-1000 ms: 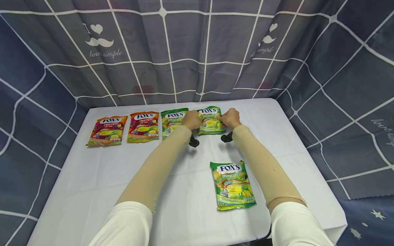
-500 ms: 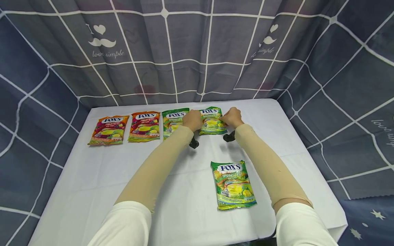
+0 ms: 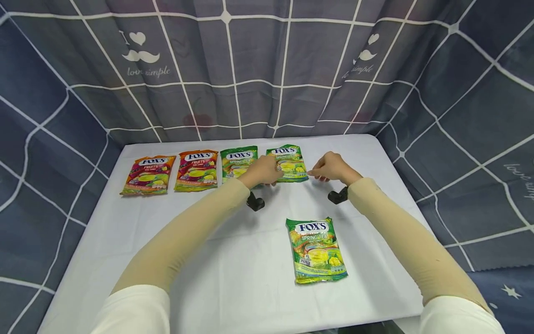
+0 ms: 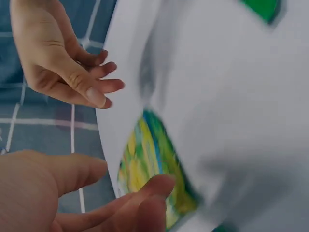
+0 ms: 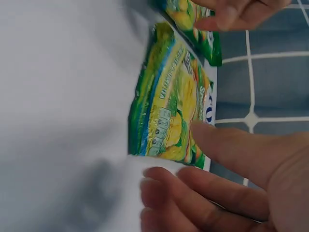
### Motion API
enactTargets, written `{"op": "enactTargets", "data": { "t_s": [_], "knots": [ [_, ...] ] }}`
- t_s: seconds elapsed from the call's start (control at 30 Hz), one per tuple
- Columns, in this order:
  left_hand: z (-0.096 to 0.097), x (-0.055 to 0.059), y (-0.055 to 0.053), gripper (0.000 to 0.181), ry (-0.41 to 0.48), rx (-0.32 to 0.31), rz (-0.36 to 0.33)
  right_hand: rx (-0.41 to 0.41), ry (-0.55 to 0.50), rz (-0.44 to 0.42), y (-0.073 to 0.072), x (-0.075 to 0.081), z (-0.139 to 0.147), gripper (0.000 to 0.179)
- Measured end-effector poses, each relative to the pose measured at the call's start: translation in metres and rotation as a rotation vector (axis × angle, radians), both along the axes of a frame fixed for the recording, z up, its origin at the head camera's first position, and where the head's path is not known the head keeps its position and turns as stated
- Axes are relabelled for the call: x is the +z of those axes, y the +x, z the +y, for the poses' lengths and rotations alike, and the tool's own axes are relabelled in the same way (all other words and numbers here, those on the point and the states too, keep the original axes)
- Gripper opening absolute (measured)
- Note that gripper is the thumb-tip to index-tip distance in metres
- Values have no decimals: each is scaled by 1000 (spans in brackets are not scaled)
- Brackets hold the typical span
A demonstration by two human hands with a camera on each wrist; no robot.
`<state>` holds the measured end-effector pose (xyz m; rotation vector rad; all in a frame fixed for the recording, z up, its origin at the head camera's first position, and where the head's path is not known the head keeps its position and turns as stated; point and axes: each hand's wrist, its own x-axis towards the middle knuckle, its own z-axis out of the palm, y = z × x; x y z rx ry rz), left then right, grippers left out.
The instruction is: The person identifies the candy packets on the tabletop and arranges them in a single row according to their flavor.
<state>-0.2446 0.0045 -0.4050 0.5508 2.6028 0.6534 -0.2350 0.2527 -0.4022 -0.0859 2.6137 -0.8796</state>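
At the right end of the back row lies a green Fox's Spring Tea candy bag (image 3: 294, 164). Just off its right edge is my right hand (image 3: 335, 167), fingers loosely bent and apart in the right wrist view, holding nothing. My left hand (image 3: 263, 170) hovers by the bag's lower left corner, over the gap to a second green candy bag (image 3: 237, 160). In the left wrist view my left thumb and fingers stand apart, with nothing between them. A third green candy bag (image 3: 317, 250) lies face up nearer the front, between my forearms.
Two red and orange Fox's Fruits candy bags, one at the far left (image 3: 149, 176) and one beside it (image 3: 197, 171), continue the back row. All lie on a white-covered table (image 3: 233, 287). Dark checked curtains (image 3: 258, 60) enclose its back and sides.
Both hands have come away from the rightmost back bag. The right hand moved right and slightly towards me; the left moved slightly towards me. That bag's left side is more visible.
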Motion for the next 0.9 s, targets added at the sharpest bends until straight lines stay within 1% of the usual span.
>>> {"op": "enactTargets", "data": {
  "t_s": [0.07, 0.17, 0.27, 0.3, 0.4, 0.47, 0.57, 0.63, 0.67, 0.8, 0.9],
  "knots": [
    [-4, 0, 16, 38, 76, -52, -74, 36, 13, -13, 15, 3, 9, 36],
    [-10, -3, 42, 40, 151, -114, -181, 94, 11, -37, 39, 5, 22, 36],
    [-15, -7, 68, 40, 198, -127, -261, 136, -18, -102, 65, 6, 33, 38],
    [-17, -10, 77, 39, 211, -125, -278, 145, -29, -124, 74, 6, 35, 38],
    [-22, -20, 98, 38, 237, -121, -321, 165, -50, -179, 97, 2, 40, 37],
    [-26, -27, 111, 38, 258, -115, -383, 172, -66, -201, 109, -4, 42, 33],
    [-31, -37, 126, 38, 301, -107, -488, 186, -106, -226, 125, -13, 43, 29],
    [-31, -42, 133, 37, 328, -104, -551, 189, -125, -247, 134, -20, 44, 28],
    [-31, -45, 137, 37, 340, -104, -570, 193, -134, -256, 138, -22, 43, 28],
    [-27, -55, 148, 34, 387, -83, -616, 203, -178, -284, 151, -28, 42, 30],
    [-22, -62, 154, 31, 433, -46, -627, 203, -200, -291, 154, -30, 40, 28]
  ]
}}
